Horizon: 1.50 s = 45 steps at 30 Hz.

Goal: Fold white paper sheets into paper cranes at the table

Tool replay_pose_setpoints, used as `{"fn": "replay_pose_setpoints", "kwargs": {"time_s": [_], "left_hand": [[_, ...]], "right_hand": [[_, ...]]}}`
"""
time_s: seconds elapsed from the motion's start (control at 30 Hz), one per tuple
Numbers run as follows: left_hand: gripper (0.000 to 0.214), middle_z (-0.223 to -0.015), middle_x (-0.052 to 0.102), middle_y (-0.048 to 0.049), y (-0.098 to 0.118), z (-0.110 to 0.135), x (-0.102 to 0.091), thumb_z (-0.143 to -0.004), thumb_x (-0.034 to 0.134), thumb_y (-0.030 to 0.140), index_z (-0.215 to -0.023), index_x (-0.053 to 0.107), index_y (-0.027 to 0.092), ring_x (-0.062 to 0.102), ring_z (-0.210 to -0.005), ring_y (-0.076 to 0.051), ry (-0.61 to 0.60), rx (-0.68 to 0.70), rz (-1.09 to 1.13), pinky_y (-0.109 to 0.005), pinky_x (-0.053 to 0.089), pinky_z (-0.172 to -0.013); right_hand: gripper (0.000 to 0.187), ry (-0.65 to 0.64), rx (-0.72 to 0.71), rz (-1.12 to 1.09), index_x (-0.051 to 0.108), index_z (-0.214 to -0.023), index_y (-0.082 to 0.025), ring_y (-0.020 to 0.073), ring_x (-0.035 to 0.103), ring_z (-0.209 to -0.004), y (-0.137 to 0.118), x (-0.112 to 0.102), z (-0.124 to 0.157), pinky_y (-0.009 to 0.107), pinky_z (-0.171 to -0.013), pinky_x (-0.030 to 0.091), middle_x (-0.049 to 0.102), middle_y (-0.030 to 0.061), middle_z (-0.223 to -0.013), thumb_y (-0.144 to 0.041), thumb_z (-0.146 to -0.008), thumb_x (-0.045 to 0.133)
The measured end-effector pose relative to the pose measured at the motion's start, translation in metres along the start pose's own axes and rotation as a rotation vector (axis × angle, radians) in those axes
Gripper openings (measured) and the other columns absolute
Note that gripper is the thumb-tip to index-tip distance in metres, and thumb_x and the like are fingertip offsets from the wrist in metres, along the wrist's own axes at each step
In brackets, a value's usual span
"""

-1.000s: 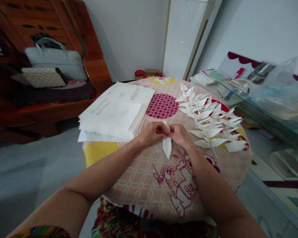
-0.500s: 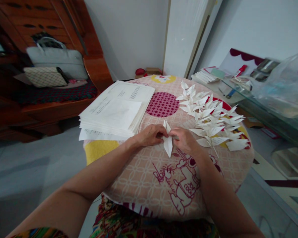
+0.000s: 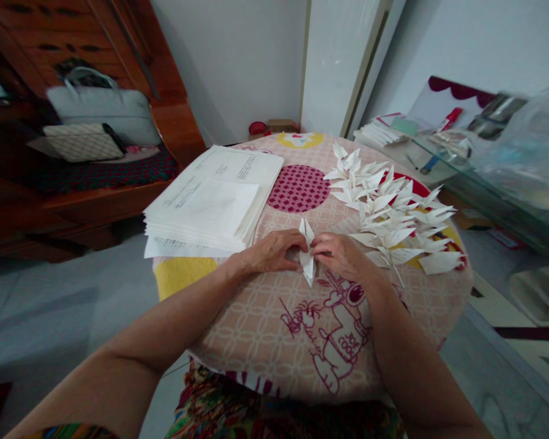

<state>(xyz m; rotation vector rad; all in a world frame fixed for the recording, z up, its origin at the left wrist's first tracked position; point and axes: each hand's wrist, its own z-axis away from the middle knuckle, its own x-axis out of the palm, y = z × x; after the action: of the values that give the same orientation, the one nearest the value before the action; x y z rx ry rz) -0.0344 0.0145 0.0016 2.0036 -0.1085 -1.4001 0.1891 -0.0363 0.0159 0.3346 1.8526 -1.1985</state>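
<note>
A small white folded paper piece (image 3: 307,251) lies on the round table (image 3: 265,329) between my two hands. My left hand (image 3: 274,251) pinches its left side with curled fingers. My right hand (image 3: 341,256) pinches its right side. The piece's pointed tips stick out above and below my fingers. Several finished folded paper shapes (image 3: 393,213) lie in a heap just right of my right hand. A thick stack of white printed sheets (image 3: 213,204) rests on the table's left side, close to my left wrist.
The table wears a pink patterned cloth with red cartoon drawings. A dark wooden bench (image 3: 73,177) with grey bags (image 3: 103,113) stands at the left. A glass-topped surface (image 3: 485,177) with papers, pens and a plastic bag is at the right. Grey floor surrounds the table.
The view has shifted slightly. The folded piece looks shorter and more tucked between my fingers, and both hands have stayed pinched on it at the same spot.
</note>
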Motion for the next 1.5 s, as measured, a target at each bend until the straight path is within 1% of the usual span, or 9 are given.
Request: {"fn": "replay_pose_setpoints", "kwargs": {"time_s": [0.27, 0.4, 0.5, 0.63, 0.77, 1.0, 1.13, 1.3, 1.5], "left_hand": [[0.023, -0.102, 0.068, -0.0113, 0.010, 0.007, 0.004, -0.089, 0.063, 0.031, -0.105, 0.065, 0.015, 0.062, -0.094, -0.022, 0.024, 0.094, -0.135, -0.033, 0.047, -0.084], [0.020, -0.104, 0.069, -0.0132, 0.006, 0.008, 0.012, -0.093, 0.055, 0.026, -0.105, 0.066, 0.014, 0.063, -0.097, -0.023, 0.016, 0.140, -0.243, -0.033, 0.048, -0.086], [0.020, -0.105, 0.070, -0.0129, 0.005, 0.008, 0.015, -0.093, 0.052, 0.020, -0.104, 0.067, 0.014, 0.063, -0.099, -0.022, 0.049, 0.133, -0.249, -0.033, 0.048, -0.089], [0.023, -0.103, 0.070, -0.0119, 0.005, 0.005, 0.016, -0.097, 0.049, 0.021, -0.100, 0.070, 0.015, 0.064, -0.097, -0.020, 0.125, 0.046, -0.112, -0.031, 0.048, -0.087], [0.020, -0.093, 0.069, -0.0083, 0.002, 0.001, 0.015, -0.094, 0.054, 0.024, -0.088, 0.071, 0.015, 0.063, -0.086, -0.016, 0.194, -0.072, 0.041, -0.027, 0.046, -0.079], [0.015, -0.076, 0.063, -0.0021, 0.000, -0.003, 0.018, -0.085, 0.060, 0.022, -0.074, 0.067, 0.014, 0.055, -0.070, -0.012, 0.260, -0.224, 0.136, -0.025, 0.040, -0.066], [0.019, -0.065, 0.057, 0.0019, 0.001, -0.005, 0.019, -0.082, 0.063, 0.026, -0.067, 0.063, 0.013, 0.047, -0.061, -0.009, 0.300, -0.309, 0.166, -0.023, 0.034, -0.059], [0.027, -0.055, 0.049, 0.0043, 0.005, -0.009, 0.015, -0.082, 0.061, 0.029, -0.060, 0.060, 0.013, 0.040, -0.055, -0.008, 0.305, -0.414, 0.192, -0.023, 0.029, -0.055], [0.028, -0.056, 0.053, 0.0036, 0.000, -0.012, 0.015, -0.084, 0.059, 0.032, -0.063, 0.061, 0.014, 0.043, -0.055, -0.008, 0.313, -0.410, 0.235, -0.023, 0.030, -0.054]], "right_hand": [[0.025, 0.035, 0.020, -0.059, 0.079, -0.074, -0.022, 0.0185, 0.067, -0.086, 0.005, 0.000, -0.001, 0.032, -0.082, 0.050, 0.075, 0.0041, -0.093, -0.003, -0.076, 0.061], [0.035, 0.017, 0.009, -0.034, 0.079, -0.083, -0.021, 0.0195, 0.067, -0.090, 0.003, -0.001, 0.000, 0.032, -0.084, 0.050, 0.074, 0.0042, -0.096, 0.004, -0.071, 0.057], [0.037, -0.006, -0.002, -0.022, 0.079, -0.089, -0.021, 0.0200, 0.066, -0.092, 0.001, -0.002, 0.000, 0.033, -0.086, 0.049, 0.074, 0.0050, -0.098, 0.004, -0.070, 0.058], [0.024, -0.018, 0.010, 0.006, 0.078, -0.086, -0.020, 0.0202, 0.065, -0.090, -0.001, -0.001, -0.002, 0.033, -0.083, 0.048, 0.073, 0.0057, -0.095, -0.003, -0.075, 0.066], [0.015, 0.037, 0.038, 0.023, 0.075, -0.072, -0.018, 0.0190, 0.064, -0.085, 0.001, 0.003, -0.004, 0.031, -0.080, 0.045, 0.071, 0.0063, -0.089, -0.007, -0.079, 0.068], [0.019, 0.072, 0.146, 0.057, 0.069, -0.063, -0.015, 0.0146, 0.057, -0.072, 0.003, 0.006, -0.005, 0.027, -0.068, 0.038, 0.063, 0.0033, -0.076, -0.007, -0.080, 0.069], [0.019, 0.064, 0.185, 0.078, 0.067, -0.063, -0.015, 0.0133, 0.054, -0.071, 0.001, 0.005, -0.007, 0.026, -0.067, 0.036, 0.060, 0.0020, -0.073, -0.010, -0.082, 0.069], [0.028, 0.088, 0.274, 0.095, 0.058, -0.057, -0.016, 0.0114, 0.046, -0.062, 0.002, 0.008, -0.009, 0.026, -0.061, 0.030, 0.054, -0.0018, -0.064, -0.015, -0.083, 0.066], [0.035, 0.143, 0.308, 0.049, 0.046, -0.052, -0.018, 0.0101, 0.037, -0.056, 0.005, 0.011, -0.011, 0.027, -0.057, 0.024, 0.037, -0.0059, -0.053, -0.020, -0.083, 0.062]]}}
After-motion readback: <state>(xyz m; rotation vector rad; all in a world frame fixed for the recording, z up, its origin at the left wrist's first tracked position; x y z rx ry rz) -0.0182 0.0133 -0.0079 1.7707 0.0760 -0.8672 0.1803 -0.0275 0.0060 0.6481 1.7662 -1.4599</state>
